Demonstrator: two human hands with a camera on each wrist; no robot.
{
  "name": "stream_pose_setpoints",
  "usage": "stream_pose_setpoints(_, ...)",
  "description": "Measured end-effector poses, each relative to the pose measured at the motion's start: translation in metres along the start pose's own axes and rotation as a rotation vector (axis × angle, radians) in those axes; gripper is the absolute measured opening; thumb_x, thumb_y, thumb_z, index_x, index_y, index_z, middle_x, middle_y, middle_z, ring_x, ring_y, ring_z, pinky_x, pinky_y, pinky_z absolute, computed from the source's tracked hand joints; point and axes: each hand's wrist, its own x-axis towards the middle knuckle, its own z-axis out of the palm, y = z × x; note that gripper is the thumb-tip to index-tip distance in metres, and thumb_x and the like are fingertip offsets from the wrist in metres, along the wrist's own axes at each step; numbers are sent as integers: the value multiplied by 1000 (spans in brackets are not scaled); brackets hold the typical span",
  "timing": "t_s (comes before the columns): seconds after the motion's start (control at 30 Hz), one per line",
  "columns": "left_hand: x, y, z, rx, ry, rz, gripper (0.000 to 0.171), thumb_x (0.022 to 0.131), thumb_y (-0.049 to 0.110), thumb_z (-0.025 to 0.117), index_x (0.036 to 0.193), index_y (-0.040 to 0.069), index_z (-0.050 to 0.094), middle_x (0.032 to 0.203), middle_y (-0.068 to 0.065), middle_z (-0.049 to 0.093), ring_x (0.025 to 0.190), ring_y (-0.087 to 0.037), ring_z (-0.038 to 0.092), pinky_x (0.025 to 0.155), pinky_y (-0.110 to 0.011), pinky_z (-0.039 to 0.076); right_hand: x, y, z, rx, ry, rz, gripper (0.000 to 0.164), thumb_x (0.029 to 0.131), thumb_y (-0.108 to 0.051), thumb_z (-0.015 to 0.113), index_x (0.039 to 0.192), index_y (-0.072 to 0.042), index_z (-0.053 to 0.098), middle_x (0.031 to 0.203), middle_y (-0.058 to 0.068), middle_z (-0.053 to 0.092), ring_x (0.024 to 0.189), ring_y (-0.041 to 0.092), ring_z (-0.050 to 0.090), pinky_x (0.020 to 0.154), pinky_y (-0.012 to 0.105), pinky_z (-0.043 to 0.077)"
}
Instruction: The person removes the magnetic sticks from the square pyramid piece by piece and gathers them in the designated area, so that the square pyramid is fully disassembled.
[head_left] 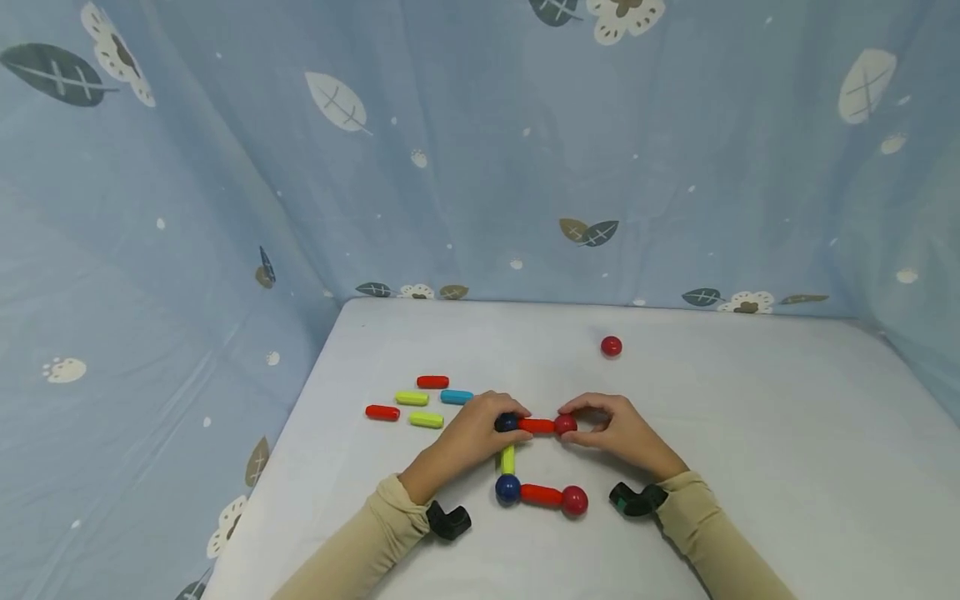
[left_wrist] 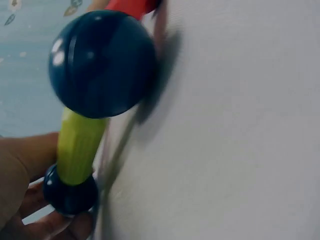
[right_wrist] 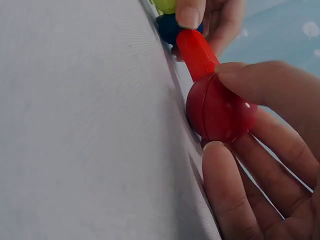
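A C-shaped build of balls and rods lies on the table. My left hand (head_left: 472, 429) grips its far dark blue ball (head_left: 506, 423), fingertips reaching the red rod (head_left: 537, 426) joined to it. At that rod's other end, my right hand (head_left: 621, 429) pinches a red ball (right_wrist: 220, 110) between thumb and fingers. A yellow-green rod (left_wrist: 82, 145) links the far blue ball to the near dark blue ball (left_wrist: 102, 65). From this near ball, another red rod (head_left: 541, 496) runs right to a second red ball (head_left: 574, 501), untouched by either hand.
Left of the build lie several loose rods: red (head_left: 382, 412), yellow-green (head_left: 427, 420) and blue (head_left: 456, 397). A single red ball (head_left: 611, 347) sits farther back on the white table (head_left: 750, 417). Blue patterned curtain (head_left: 480, 167) encloses the back and sides. Black wrist devices (head_left: 637, 499) sit at both sleeves.
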Motion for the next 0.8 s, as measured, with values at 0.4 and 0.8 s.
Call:
stream_pose_setpoints(0.4,-1,9,5,35,25,-13,22,95,33,76,111,18,80,109,4,77,102,-12,63,92,-31,54,1,1,1,-36,0,-33,31,84,-20,87,114,-20,77,111,-3,76,96,4,64,68,24,59)
stream_pose_setpoints(0.8,-7,10,5,-8,21,-28,22,95,32,76,113,20,77,110,7,74,107,-12,61,98,-33,51,-2,22,-34,-102,239,82,35,88,-28,85,121,-21,75,119,1,75,103,1,63,82,18,55)
